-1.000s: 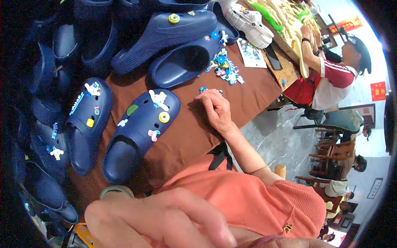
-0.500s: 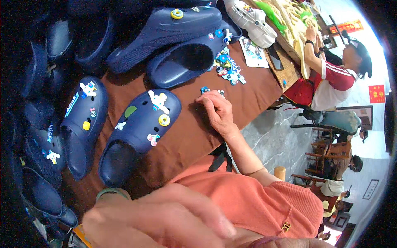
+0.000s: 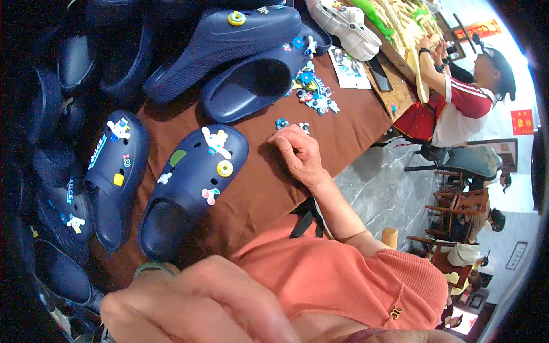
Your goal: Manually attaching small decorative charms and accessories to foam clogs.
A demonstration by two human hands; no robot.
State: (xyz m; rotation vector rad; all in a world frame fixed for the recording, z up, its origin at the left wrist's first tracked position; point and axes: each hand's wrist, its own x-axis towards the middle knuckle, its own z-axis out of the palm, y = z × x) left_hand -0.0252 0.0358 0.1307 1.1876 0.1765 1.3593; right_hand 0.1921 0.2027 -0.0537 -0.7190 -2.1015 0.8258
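Observation:
My right hand (image 3: 297, 153) rests on the brown cloth, its fingers curled and its palm hidden. Just beyond its knuckles lie a blue flower shoe charm (image 3: 281, 123) and a small white-and-dark charm (image 3: 304, 127). Raised close to the camera, my left hand (image 3: 200, 303) is large and blurred, with bent fingers and a green bracelet (image 3: 155, 266) at the wrist. Between the hands sits a navy clog (image 3: 189, 186) dotted with charms: a white character, a yellow ring, cherries and a green oval. A second decorated navy clog (image 3: 121, 154) stands to its left.
A charm pile (image 3: 314, 94) lies near more navy clogs (image 3: 251, 86). Farther back are a white clog (image 3: 349, 31), a printed card (image 3: 349, 68) and a phone (image 3: 378, 74). Dark clogs crowd the left. A person in red and white (image 3: 469, 103) works at a tray.
My left hand has shifted left and lower, its fingers drawn back from the right. My right hand stays in place on the cloth. The whole view has shifted slightly.

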